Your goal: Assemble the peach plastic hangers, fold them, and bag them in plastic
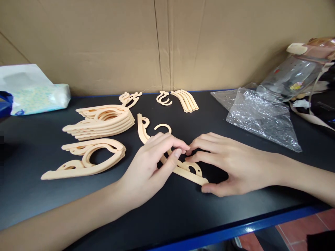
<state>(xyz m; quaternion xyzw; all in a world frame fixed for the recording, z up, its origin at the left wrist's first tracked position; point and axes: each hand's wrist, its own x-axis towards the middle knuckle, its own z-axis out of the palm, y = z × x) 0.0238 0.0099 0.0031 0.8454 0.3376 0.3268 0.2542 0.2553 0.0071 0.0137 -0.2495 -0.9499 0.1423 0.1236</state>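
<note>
Our left forearm (78, 218), at seven o'clock, leads to our left hand (149, 164), curled over the hanger (192, 177) at centre; whether it pinches, we cannot tell. Our right hand (235, 164), at four o'clock, spreads thumb from fingers beside the hanger's near end. Folded hangers (115, 126) are stacked at nine.

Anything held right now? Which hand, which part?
Can't tell for certain. The left hand covers the middle of the hooked hanger, hiding any pinch there; the right hand is spread open, thumb by the hanger's near end.
</note>
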